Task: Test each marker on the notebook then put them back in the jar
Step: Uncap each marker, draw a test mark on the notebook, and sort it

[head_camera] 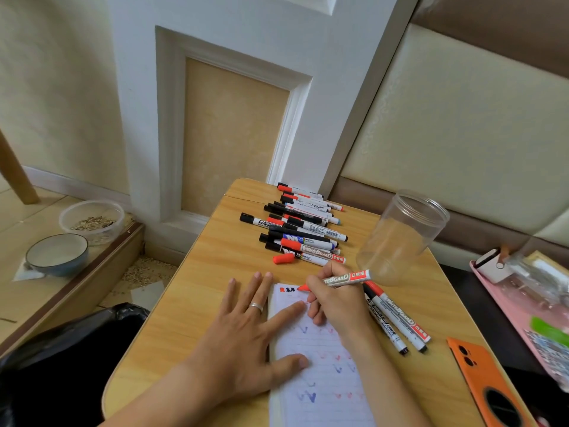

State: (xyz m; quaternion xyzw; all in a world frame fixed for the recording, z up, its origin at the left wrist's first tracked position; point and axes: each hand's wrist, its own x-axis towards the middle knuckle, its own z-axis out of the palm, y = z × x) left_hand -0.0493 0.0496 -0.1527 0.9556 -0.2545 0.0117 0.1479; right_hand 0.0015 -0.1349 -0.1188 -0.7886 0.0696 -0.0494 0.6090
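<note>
Head view | jar point(400, 238) seemingly empty | right fingers point(317, 286) pinch marker point(346, 278) | left fingers point(261, 291) straight

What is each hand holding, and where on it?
The right hand grips a red whiteboard marker near its tip end, writing on the notebook. The left hand holds nothing; it rests flat, pressing the notebook's left edge.

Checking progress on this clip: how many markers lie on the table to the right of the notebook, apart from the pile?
2: both lie side by side just right of the notebook, one nearer it, the other outside, partly under the right hand.
</note>
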